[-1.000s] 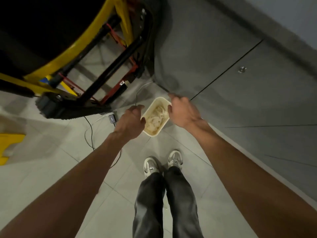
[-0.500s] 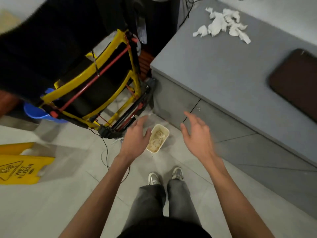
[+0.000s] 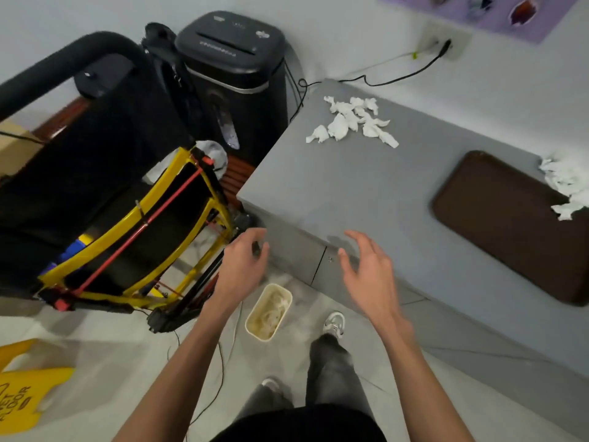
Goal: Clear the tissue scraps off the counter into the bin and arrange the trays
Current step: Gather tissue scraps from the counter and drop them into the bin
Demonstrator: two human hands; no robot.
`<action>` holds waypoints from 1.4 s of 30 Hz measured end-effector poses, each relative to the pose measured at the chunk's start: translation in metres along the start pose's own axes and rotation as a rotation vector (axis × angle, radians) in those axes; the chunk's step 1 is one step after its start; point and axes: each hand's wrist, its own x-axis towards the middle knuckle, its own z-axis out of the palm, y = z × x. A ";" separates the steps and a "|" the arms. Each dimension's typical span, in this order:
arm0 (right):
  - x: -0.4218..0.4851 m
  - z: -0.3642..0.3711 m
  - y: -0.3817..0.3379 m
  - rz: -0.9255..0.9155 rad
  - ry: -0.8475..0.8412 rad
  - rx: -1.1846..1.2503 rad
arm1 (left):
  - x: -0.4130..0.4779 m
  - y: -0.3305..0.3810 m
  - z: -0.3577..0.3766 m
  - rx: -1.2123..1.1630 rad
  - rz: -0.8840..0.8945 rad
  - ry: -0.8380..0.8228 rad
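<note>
The left hand (image 3: 242,266) and right hand (image 3: 366,272) have left the floor bin (image 3: 269,312) and risen, both empty, fingers loose. Scraps (image 3: 350,121) wait on the counter (image 3: 350,193), far corner, more on the tray (image 3: 510,224) — likely the next load.

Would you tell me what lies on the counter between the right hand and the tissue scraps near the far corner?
Nothing: the head view shows only bare grey counter between the right hand and those tissue scraps.
</note>
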 end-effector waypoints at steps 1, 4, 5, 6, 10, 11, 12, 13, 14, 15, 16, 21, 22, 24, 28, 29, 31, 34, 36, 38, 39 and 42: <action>0.016 -0.004 0.006 -0.004 0.008 0.000 | 0.016 0.006 0.005 0.003 -0.001 0.000; 0.064 -0.015 0.030 -0.010 -0.002 -0.018 | 0.059 0.025 0.026 -0.026 -0.014 -0.022; 0.081 -0.017 0.037 -0.002 -0.014 -0.029 | 0.073 0.031 0.033 -0.031 -0.017 -0.030; 0.098 -0.019 0.044 0.002 -0.025 -0.038 | 0.087 0.036 0.040 -0.039 -0.027 -0.033; 0.157 -0.019 0.070 -0.018 -0.048 -0.059 | 0.139 0.056 0.068 -0.037 -0.040 -0.037; 0.171 -0.019 0.075 -0.017 -0.068 -0.075 | 0.152 0.061 0.072 -0.024 -0.042 -0.040; 0.184 -0.019 0.078 -0.014 -0.086 -0.086 | 0.165 0.066 0.077 -0.009 -0.043 -0.045; 0.195 -0.019 0.080 -0.007 -0.103 -0.087 | 0.178 0.070 0.081 0.004 -0.040 -0.049; 0.206 -0.019 0.080 -0.007 -0.115 -0.084 | 0.193 0.073 0.085 0.014 -0.032 -0.049; 0.217 -0.020 0.080 -0.011 -0.124 -0.085 | 0.209 0.076 0.088 0.026 -0.021 -0.050; 0.229 -0.019 0.080 -0.018 -0.129 -0.087 | 0.226 0.078 0.090 0.039 -0.007 -0.050; 0.265 -0.015 0.076 -0.012 -0.132 -0.086 | 0.314 0.090 0.106 0.110 -0.005 -0.076; 0.271 -0.015 0.074 -0.006 -0.131 -0.082 | 0.332 0.093 0.110 0.119 -0.018 -0.087; 0.279 -0.014 0.069 0.003 -0.135 -0.078 | 0.364 0.094 0.120 0.143 -0.040 -0.130; 0.295 -0.009 0.064 0.005 -0.131 -0.071 | 0.400 0.084 0.146 0.145 -0.012 -0.205; 0.299 -0.007 0.063 0.003 -0.128 -0.076 | 0.402 0.080 0.152 0.152 0.004 -0.221; 0.309 -0.001 0.064 0.004 -0.119 -0.078 | 0.399 0.069 0.161 0.155 0.030 -0.221; 0.328 0.009 0.061 -0.008 -0.108 -0.079 | 0.380 0.050 0.166 0.207 0.057 -0.168; 0.345 0.016 0.057 -0.026 -0.093 -0.087 | 0.367 0.042 0.163 0.183 0.064 -0.146; 0.364 0.024 0.049 -0.047 -0.076 -0.099 | 0.355 0.037 0.158 0.139 0.041 -0.158; 0.375 0.028 0.044 -0.064 -0.069 -0.106 | 0.349 0.034 0.155 0.132 0.038 -0.166; 0.411 0.047 0.030 -0.096 -0.101 -0.195 | 0.333 0.023 0.150 0.123 0.084 -0.145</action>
